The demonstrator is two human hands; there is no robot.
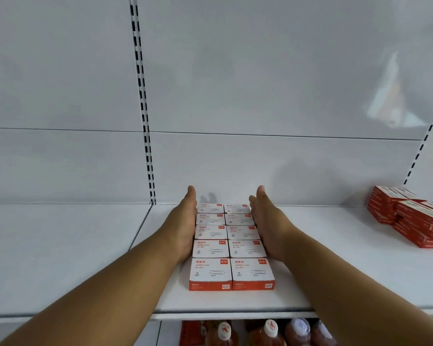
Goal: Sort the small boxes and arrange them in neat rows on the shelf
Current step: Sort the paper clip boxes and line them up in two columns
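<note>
My flat, open left hand (185, 226) and right hand (268, 226) pressed the sides of the paper-clip boxes (231, 245) on the shelf (85, 258); light, stiff cardboard, probably slides easily.

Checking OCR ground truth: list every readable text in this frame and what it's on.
"PAPER CLIPS": top face of the white-and-red paper clip boxes, clearest on the two nearest.
Chinese characters, red logo square, number line and small figures on those boxes: too blurred to read.
Red front strips of the nearest boxes: unreadable.
Labels on the stacked red boxes at right: unreadable.
Bottles on the lower shelf: nothing readable.
</note>
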